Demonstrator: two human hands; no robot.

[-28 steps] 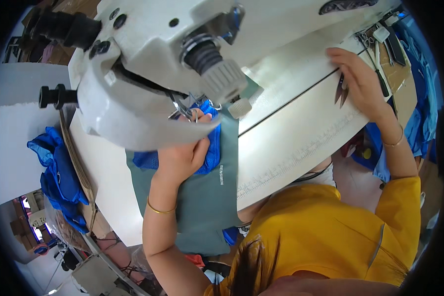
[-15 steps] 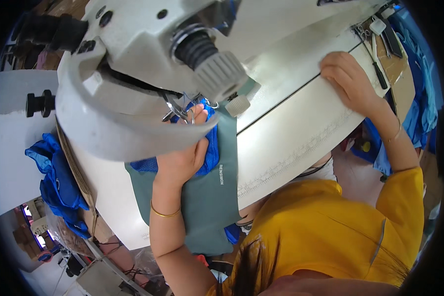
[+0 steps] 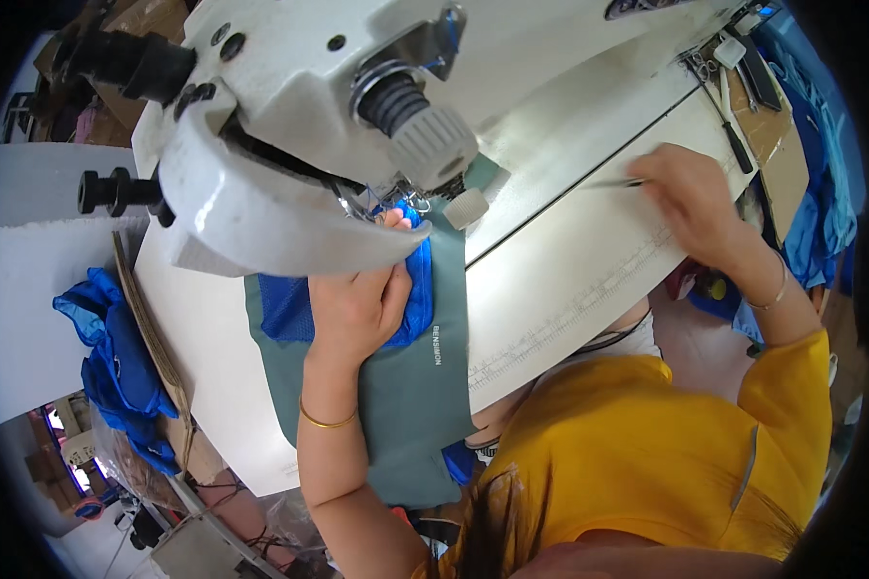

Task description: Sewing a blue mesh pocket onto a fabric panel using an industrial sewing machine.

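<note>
Blue mesh piece (image 3: 419, 299) lay on top of a grey-green fabric (image 3: 396, 415), its far end reaching in beneath the head of the white sewing machine (image 3: 261, 193). Left hand (image 3: 355, 311) rested over the piece, thumb along its right part and fingertips near the metal parts under the head; the curved white guard hid much of the fingers, so I could not tell whether they pinched the cloth or only pressed on it. Step in hand, as judged: steadying the two layers. Doing it well called for light, even pressure, with both layers flat and the blue edge unpuckered; fingertips seemed best kept beside the needle area, not under it, given how near they were. The overhanging grey-green fabric, hanging off the near edge of the worktop (image 3: 550, 289), could have dragged on the layers, so some slack looked advisable. Right hand (image 3: 683, 198) was well apart from the cloth, fingers closed on a slim metal tool (image 3: 615, 183), blurred, kind uncertain; its tip was best kept level and clear of the fabric until wanted. Farther out: a black-handled tool (image 3: 736, 145) at the far right, and a crumpled blue bundle (image 3: 125, 372) on the left.
</note>
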